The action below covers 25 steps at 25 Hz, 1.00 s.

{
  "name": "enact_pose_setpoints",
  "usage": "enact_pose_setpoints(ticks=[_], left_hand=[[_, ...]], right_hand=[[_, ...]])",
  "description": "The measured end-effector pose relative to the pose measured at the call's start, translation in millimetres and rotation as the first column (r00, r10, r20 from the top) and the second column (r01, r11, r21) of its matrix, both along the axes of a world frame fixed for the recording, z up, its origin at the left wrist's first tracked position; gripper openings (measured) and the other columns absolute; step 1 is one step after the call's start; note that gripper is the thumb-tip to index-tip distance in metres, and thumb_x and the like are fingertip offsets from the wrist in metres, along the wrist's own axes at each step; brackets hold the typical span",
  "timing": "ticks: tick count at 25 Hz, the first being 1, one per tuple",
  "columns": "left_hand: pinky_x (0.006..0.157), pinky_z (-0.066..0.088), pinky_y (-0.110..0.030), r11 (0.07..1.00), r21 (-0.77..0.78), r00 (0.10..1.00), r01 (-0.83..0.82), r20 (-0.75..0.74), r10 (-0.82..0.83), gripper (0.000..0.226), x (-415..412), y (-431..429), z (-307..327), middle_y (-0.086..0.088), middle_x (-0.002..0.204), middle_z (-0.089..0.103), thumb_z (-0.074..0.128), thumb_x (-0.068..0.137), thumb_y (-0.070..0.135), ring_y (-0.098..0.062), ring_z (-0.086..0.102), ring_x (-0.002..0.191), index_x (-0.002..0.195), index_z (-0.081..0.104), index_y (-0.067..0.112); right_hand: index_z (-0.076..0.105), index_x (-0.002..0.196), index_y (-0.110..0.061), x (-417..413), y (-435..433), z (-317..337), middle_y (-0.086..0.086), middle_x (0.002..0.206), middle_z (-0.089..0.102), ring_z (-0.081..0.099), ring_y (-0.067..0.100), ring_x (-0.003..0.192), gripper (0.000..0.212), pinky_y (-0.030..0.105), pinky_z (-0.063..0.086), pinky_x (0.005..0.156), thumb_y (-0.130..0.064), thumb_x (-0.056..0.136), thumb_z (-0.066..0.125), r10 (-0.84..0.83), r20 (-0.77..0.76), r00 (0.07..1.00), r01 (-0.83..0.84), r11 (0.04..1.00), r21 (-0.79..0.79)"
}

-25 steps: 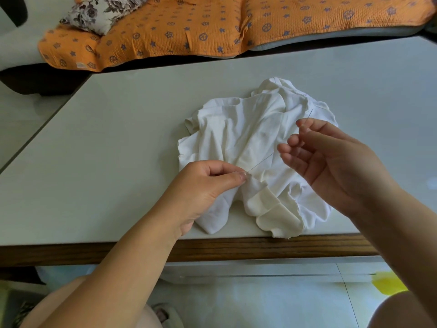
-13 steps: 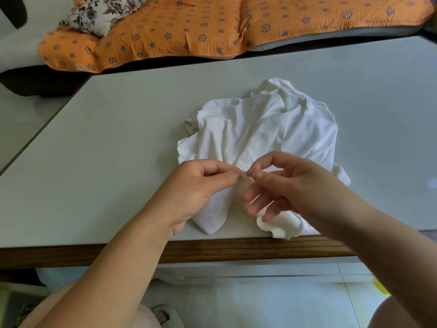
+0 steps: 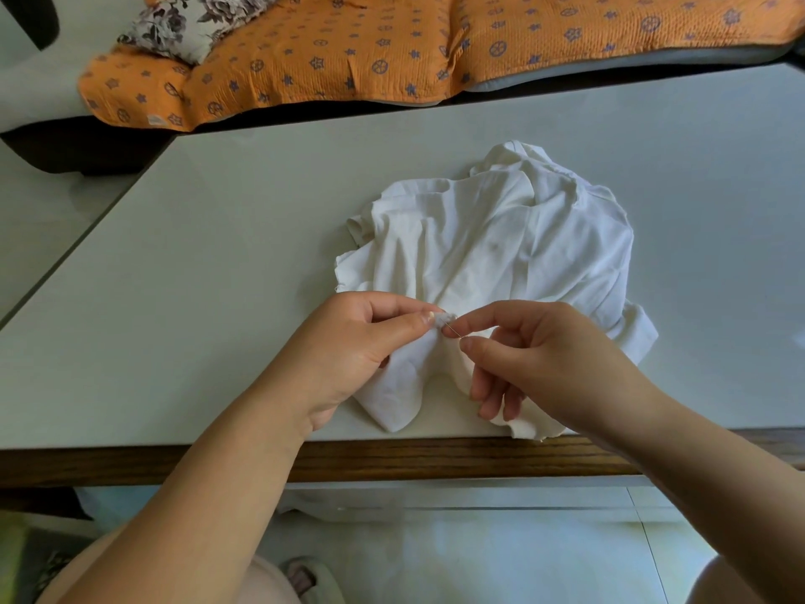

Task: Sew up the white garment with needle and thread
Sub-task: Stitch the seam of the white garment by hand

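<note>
A crumpled white garment [image 3: 501, 255] lies on the grey table [image 3: 196, 276], its lower folds reaching the near edge. My left hand [image 3: 357, 346] pinches a small bunched fold of the cloth between thumb and forefinger. My right hand [image 3: 544, 359] pinches a thin metal needle [image 3: 453, 331] between thumb and forefinger, its tip at the pinched fold. The other right fingers hang curled over the cloth. The thread is too fine to make out.
The table has a brown wooden front edge [image 3: 435, 459]. Behind it stands a sofa with an orange patterned cover [image 3: 348, 45] and a floral cushion [image 3: 183, 24]. My knees and a slipper [image 3: 309, 577] show below over a tiled floor.
My right hand came down from the raised position at the right, where it held the thread taut, to the fold held by my left hand, and now sets the needle against the cloth.
</note>
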<state>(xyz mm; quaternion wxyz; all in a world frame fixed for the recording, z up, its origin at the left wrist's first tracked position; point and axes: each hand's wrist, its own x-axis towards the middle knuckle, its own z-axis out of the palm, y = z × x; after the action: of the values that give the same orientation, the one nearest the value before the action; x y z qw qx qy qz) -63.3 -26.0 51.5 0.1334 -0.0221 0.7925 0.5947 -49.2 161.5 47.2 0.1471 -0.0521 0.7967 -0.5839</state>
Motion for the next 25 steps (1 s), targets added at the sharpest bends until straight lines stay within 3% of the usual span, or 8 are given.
enact_pose_setpoints(ticks=[3,8,11,15,18,20,22,25], left_hand=[[0.075,0.041,-0.013,1.0,-0.001,1.0,-0.01,-0.019,0.01,0.014,0,0,0,0.015,0.09,0.076,0.067,0.089,0.023,0.01,0.064,0.086,0.086,0.079,0.031],[0.068,0.044,-0.006,0.999,-0.049,0.992,-0.024,-0.121,0.018,0.012,2,3,-2,0.012,0.089,0.077,0.071,0.087,0.021,0.004,0.068,0.087,0.091,0.078,0.029],[0.074,0.05,-0.009,0.994,-0.106,0.983,-0.031,-0.184,0.011,0.013,4,4,-2,0.012,0.086,0.076,0.072,0.087,0.02,-0.001,0.07,0.086,0.093,0.078,0.03],[0.068,0.051,-0.014,0.982,-0.182,0.965,-0.055,-0.261,0.005,0.015,6,6,-2,0.004,0.08,0.073,0.072,0.087,0.021,-0.011,0.065,0.072,0.094,0.078,0.034],[0.057,0.043,-0.014,0.971,-0.231,0.948,-0.063,-0.318,-0.014,0.016,7,8,-3,-0.007,0.068,0.065,0.072,0.087,0.022,-0.007,0.05,0.057,0.093,0.077,0.036],[0.054,0.037,-0.008,0.961,-0.266,0.933,-0.073,-0.358,-0.028,0.018,9,9,-4,0.008,0.055,0.056,0.071,0.087,0.021,-0.002,0.046,0.053,0.094,0.076,0.037],[0.058,0.037,-0.004,0.945,-0.314,0.912,-0.089,-0.407,-0.049,0.021,12,12,-3,0.026,0.058,0.055,0.071,0.088,0.02,0.003,0.05,0.057,0.098,0.076,0.036],[0.065,0.036,-0.001,0.91,-0.393,0.862,-0.132,-0.499,-0.091,0.027,14,14,-4,0.03,0.067,0.057,0.071,0.087,0.018,0.009,0.054,0.07,0.105,0.074,0.037]], right_hand=[[0.073,0.096,-0.024,-1,0,-1,0.005,0.061,0.07,0.063,0.014,0.047,0.017,0.021,0.051,0.053,-0.013,0.094,0.06,-0.023,-0.015,1.0,0.023,1.0,0.015],[0.072,0.094,-0.024,0,-2,0,0.005,0.059,0.07,0.062,0.01,0.044,0.017,0.018,0.05,0.051,-0.012,0.094,0.06,-0.036,-0.033,0.999,0.037,0.999,0.035],[0.072,0.095,-0.024,1,-3,0,0.005,0.059,0.07,0.061,0.009,0.044,0.017,0.018,0.051,0.051,-0.012,0.094,0.059,-0.045,-0.037,0.998,0.046,0.998,0.046],[0.07,0.094,-0.026,1,-4,-1,0.004,0.059,0.07,0.061,0.008,0.043,0.017,0.017,0.051,0.051,-0.013,0.094,0.059,-0.047,-0.051,0.998,0.051,0.996,0.067],[0.069,0.094,-0.025,1,-6,-1,0.004,0.059,0.069,0.061,0.008,0.043,0.015,0.016,0.05,0.049,-0.014,0.095,0.058,-0.051,-0.055,0.997,0.055,0.996,0.075],[0.068,0.094,-0.025,2,-6,-2,0.004,0.059,0.069,0.062,0.01,0.044,0.014,0.017,0.05,0.049,-0.015,0.095,0.058,-0.054,-0.056,0.997,0.058,0.996,0.074],[0.067,0.094,-0.024,2,-7,-4,0.004,0.059,0.069,0.063,0.011,0.045,0.013,0.019,0.051,0.049,-0.015,0.095,0.058,-0.06,-0.056,0.997,0.064,0.995,0.071],[0.066,0.094,-0.022,1,-9,-5,0.004,0.059,0.07,0.063,0.013,0.045,0.011,0.024,0.053,0.049,-0.015,0.096,0.057,-0.076,-0.051,0.996,0.079,0.995,0.064]])
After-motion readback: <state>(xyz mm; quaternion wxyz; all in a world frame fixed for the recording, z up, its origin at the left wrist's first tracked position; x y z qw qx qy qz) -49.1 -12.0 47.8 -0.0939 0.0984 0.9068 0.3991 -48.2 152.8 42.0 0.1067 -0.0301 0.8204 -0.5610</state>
